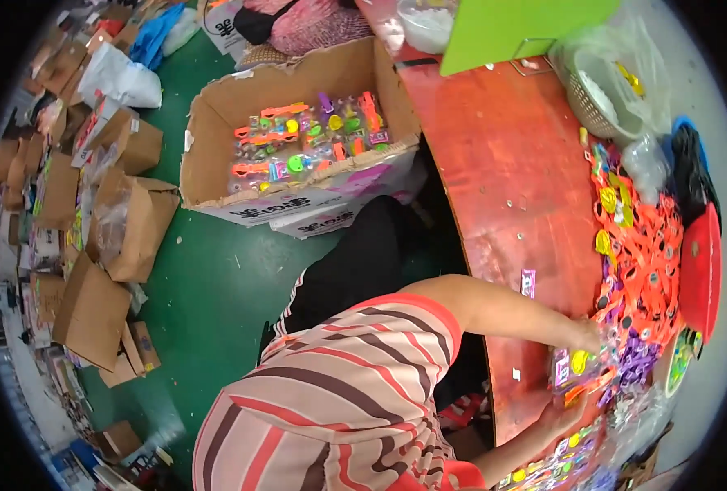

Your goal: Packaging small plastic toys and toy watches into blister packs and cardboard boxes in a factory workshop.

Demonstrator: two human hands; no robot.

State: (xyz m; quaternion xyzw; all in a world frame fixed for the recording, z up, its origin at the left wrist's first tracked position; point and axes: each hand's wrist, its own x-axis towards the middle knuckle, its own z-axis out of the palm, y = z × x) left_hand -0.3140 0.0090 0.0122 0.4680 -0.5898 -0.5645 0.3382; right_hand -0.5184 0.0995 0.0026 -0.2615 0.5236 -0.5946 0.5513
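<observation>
At the right-hand edge of the red table, my left hand [588, 335] is closed at the upper edge of a clear plastic bag [561, 367]. A yellow piece [579, 361] and a purple printed card show through the bag. My right hand [566, 414] is just below, its fingers closed around an orange plastic toy piece [576, 396] at the bag's lower side. Some fingertips are too small to make out. Beyond both hands lie a heap of orange plastic toy pieces [641, 270] and a smaller pile of purple pieces [638, 362].
Filled toy packets [564, 458] lie beside my right forearm. A small purple card [528, 283] rests on the red table [502, 164]. A white basket [590, 110] and a red tray [700, 270] stand at its far side. A large carton [208, 139] holds packed toys.
</observation>
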